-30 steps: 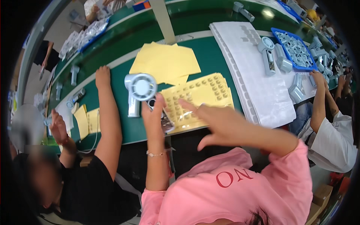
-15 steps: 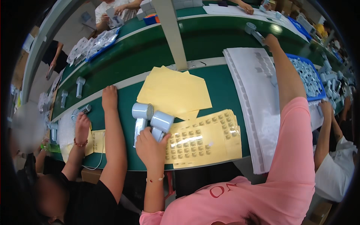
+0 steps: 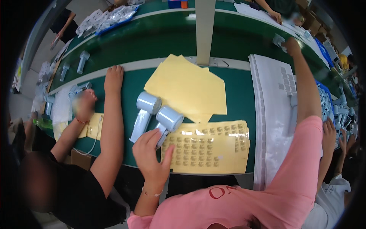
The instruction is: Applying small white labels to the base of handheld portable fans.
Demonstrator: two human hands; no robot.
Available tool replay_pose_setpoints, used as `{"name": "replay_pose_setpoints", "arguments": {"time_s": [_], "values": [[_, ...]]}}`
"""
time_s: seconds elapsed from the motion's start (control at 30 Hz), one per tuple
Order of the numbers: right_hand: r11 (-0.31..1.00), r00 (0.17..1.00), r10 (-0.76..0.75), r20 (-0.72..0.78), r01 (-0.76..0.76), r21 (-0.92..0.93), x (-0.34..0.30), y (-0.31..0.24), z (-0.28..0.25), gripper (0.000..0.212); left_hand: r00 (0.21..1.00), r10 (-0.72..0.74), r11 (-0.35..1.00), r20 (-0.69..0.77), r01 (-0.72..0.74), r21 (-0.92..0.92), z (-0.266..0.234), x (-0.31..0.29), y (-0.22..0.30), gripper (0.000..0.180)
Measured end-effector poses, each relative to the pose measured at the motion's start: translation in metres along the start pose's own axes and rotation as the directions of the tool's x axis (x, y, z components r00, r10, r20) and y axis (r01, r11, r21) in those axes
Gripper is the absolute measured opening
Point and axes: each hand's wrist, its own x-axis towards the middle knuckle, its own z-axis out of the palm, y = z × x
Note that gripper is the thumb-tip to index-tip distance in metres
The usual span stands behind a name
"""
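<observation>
My left hand (image 3: 151,158) is open beside a light-blue handheld device (image 3: 169,119) with a drum-shaped head. Its fingertips are at the device's handle, and the thumb stands apart. A second device of the same kind (image 3: 141,122) lies just left of it on the green table. Sheets of yellow printed stickers (image 3: 194,152) lie to the right of my left hand. Stretched far forward over the green belt, my right hand (image 3: 292,47) is closed around the handle of another light-blue device (image 3: 279,39). Its fingers are partly hidden.
Plain yellow sheets (image 3: 190,86) lie beyond the devices. White sticker sheets (image 3: 268,126) are under my right arm. A blue tray (image 3: 324,93) of light-blue parts stands at right. A post (image 3: 206,32) rises ahead. At left, a co-worker's arm (image 3: 114,122) rests on the table.
The view has shifted, so the scene sits differently. My left hand has loosened on the device's handle, its thumb moving away. My right hand still holds its device over the belt.
</observation>
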Motion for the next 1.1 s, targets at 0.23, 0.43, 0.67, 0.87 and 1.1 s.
{"name": "replay_pose_setpoints", "arguments": {"time_s": [0.23, 0.43, 0.67, 0.87, 1.1], "values": [[0.801, 0.94, -0.327, 0.095, 0.222, 0.556, -0.2, 0.001, -0.118, 0.04, 0.926, -0.018, 0.538, 0.377, 0.327, -0.777, 0.01, 0.006, 0.035, 0.023], [0.208, 0.871, -0.408, 0.272, -0.202, 0.957, -0.423, -0.047, -0.076, 0.026, 0.794, 0.241, -0.257, 0.558, 0.607, -0.752, 0.051, -0.011, 0.063, 0.083], [0.392, 0.955, -0.297, 0.005, 0.117, 0.912, -0.473, -0.066, -0.006, 0.026, 0.894, -0.053, -0.162, 0.445, 0.432, -0.887, 0.056, -0.033, 0.027, 0.07], [0.646, 0.945, -0.265, -0.193, 0.323, 0.691, -0.478, -0.087, 0.027, 0.015, 0.927, -0.065, 0.707, 0.368, 0.303, -0.639, 0.054, -0.004, 0.024, 0.052], [0.534, 0.932, -0.308, -0.191, 0.336, 0.775, -0.477, -0.084, 0.025, 0.009, 0.963, 0.018, 0.985, 0.267, 0.029, -0.172, 0.061, -0.009, 0.054, 0.051]]}}
